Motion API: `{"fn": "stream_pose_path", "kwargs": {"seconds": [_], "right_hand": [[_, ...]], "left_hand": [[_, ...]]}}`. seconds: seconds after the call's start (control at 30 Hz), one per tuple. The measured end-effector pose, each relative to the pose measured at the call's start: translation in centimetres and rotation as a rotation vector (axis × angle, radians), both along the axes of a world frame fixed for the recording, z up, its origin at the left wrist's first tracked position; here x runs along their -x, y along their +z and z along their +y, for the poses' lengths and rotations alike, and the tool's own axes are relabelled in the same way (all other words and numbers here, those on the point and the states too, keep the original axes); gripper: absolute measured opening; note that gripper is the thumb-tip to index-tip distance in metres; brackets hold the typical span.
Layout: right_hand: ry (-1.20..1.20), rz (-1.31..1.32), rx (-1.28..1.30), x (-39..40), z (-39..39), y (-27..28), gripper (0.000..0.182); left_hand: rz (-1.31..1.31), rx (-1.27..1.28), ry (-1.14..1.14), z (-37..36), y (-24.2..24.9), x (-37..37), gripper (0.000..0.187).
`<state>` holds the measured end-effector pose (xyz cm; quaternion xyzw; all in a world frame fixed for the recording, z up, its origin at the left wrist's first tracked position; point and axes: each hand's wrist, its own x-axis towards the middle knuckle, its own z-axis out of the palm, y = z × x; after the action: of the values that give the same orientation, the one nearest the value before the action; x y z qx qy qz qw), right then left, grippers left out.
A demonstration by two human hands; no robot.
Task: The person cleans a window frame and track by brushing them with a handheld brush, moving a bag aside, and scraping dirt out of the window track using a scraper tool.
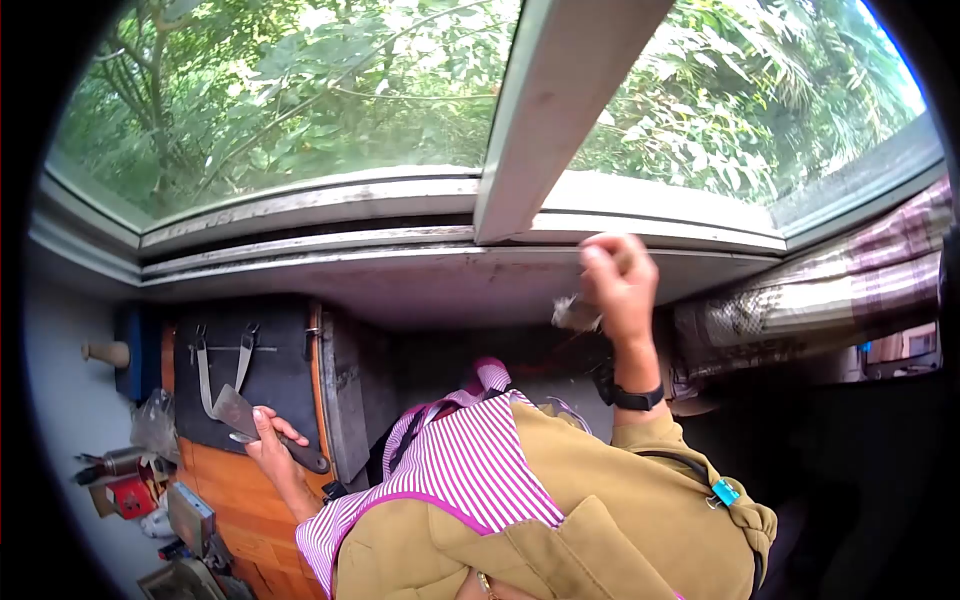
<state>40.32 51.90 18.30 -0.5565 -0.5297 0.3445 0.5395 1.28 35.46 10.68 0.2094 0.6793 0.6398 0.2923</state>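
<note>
My left hand (270, 440) is closed around a scraper (237, 412) with a flat metal blade and a dark handle, held over the black bag on the cabinet. Above the sill, my right hand (625, 283) is raised with its fingers curled in. Just beside and below that hand is a crumpled grey-white scrap (577, 313), smeared by motion; I cannot tell whether the fingers hold it. The window sill (420, 285) runs under the sliding window frame (310, 215), whose track shows dark dirt.
A black bag (225, 385) with grey straps lies on the orange wooden cabinet (235, 490). Boxes and small items crowd the left, near a clear plastic bag (155, 424). A checked curtain (800, 290) is bunched at the right. An upright window post (545, 110) divides the panes.
</note>
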Motion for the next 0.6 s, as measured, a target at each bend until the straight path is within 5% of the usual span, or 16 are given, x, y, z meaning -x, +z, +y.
{"fn": "stream_pose_path", "kwargs": {"seconds": [0.03,0.1,0.2,0.37,0.43,0.47,0.6], "right_hand": [[-0.116,0.173,-0.009,-1.0,-0.2,1.1,0.009],[-0.034,0.497,-0.491,-2.2,0.5,2.8,0.009],[-0.126,0.615,-0.696,0.8,2.0,3.7,0.013],[-0.066,0.153,-0.74,2.9,4.4,0.7,0.01],[-0.232,0.049,-0.661,-0.8,5.3,-0.8,0.01],[-0.258,0.247,-0.609,-2.7,5.3,-0.3,0.012],[-0.68,-0.576,-0.663,-15.5,4.8,1.2,0.009]], "left_hand": [[0.002,0.002,-0.036,0.6,0.0,0.0,0.027],[0.007,0.01,-0.084,1.8,0.0,-0.2,0.027],[-0.024,-0.032,-0.217,4.6,0.4,-1.4,0.026],[-0.013,-0.015,-0.395,7.1,0.6,-2.6,0.027],[-0.013,0.006,-0.385,7.3,0.0,-2.1,0.028],[-0.037,0.002,-0.383,7.3,-0.2,-2.1,0.028],[-0.05,0.006,-0.362,6.9,0.2,-1.9,0.026]]}}
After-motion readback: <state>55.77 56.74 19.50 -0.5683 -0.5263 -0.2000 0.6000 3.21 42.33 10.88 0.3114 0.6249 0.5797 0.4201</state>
